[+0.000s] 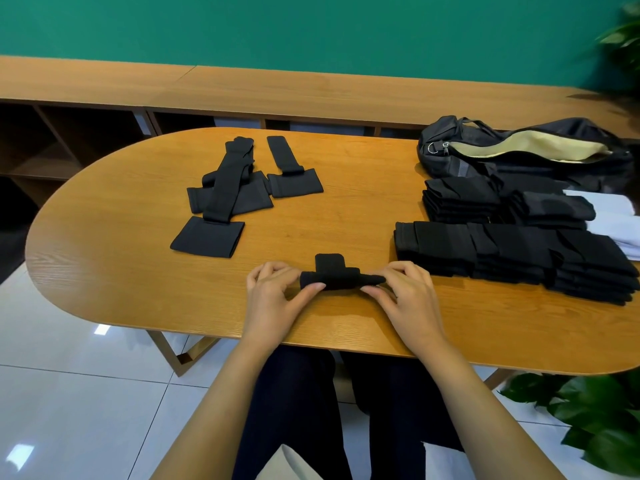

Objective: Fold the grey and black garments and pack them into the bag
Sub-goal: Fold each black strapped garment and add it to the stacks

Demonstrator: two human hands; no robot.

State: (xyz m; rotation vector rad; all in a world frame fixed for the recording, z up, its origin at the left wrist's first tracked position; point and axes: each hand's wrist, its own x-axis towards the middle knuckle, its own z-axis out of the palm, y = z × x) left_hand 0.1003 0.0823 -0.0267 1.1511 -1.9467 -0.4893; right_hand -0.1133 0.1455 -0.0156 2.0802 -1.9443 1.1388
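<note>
A green wall (311,29) fills the far side, and white floor tiles (69,393) spread under everything near the person. A long wooden shelf unit (242,88) runs along the wall, and in front of it stands the oval wooden table (121,271). At the table's far right corner lies the bag (446,161), black, on its side, its zip gaping to show a pale lining. Just in front of the bag are stacks of folded black garments (512,254), one long row near the right edge and shorter piles behind it touching the bag. A leafy plant (595,417) stands on the floor at the near right. Left of centre, well apart from the stacks, unfolded black pieces (225,188) lie flat, some crossing one another. A white cloth (616,216) peeks in at the right edge beside the stacks. The left hand (273,299) and the right hand (408,299) rest near the front edge of the table, fingers curled. Between them, on the tabletop, sits a small black garment (341,277) rolled into a narrow bundle with a short flap pointing away; each hand pinches one end of it between thumb and fingers
</note>
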